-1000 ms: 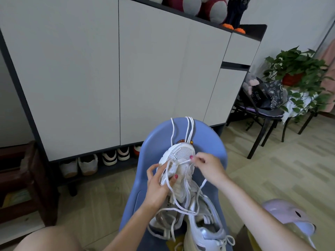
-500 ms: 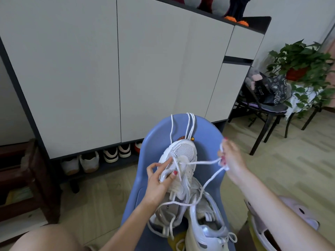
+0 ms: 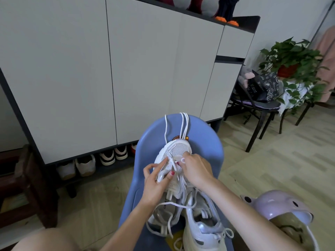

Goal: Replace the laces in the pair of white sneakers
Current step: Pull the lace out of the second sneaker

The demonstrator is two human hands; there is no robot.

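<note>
- Because the grey cabinet (image 3: 90, 69) fills the background with spare shoes (image 3: 94, 162) on its bottom shelf, the work happens low and in front of it, on a blue plastic chair (image 3: 204, 142) whose back and seat serve as a bench.
- Propped against that chair back, toe up, the sneaker being laced (image 3: 178, 151) lies where both hands can reach its eyelets; loose laces (image 3: 184, 124) are draped over the chair's top edge, probably to keep them out of the way.
- Beside it, nearer the camera, the second sneaker (image 3: 201, 230) lies on the seat, its lace loosely tied.
- Steadying the upper, the left hand (image 3: 155, 185) has its fingers curled round the shoe's side, thumb pressing on top.
- At the eyelets near the toe, the right hand (image 3: 194, 171) pinches the white lace (image 3: 174, 166), apparently feeding or drawing it through; judging by the slack trailing below, lacing is at an early stage.
</note>
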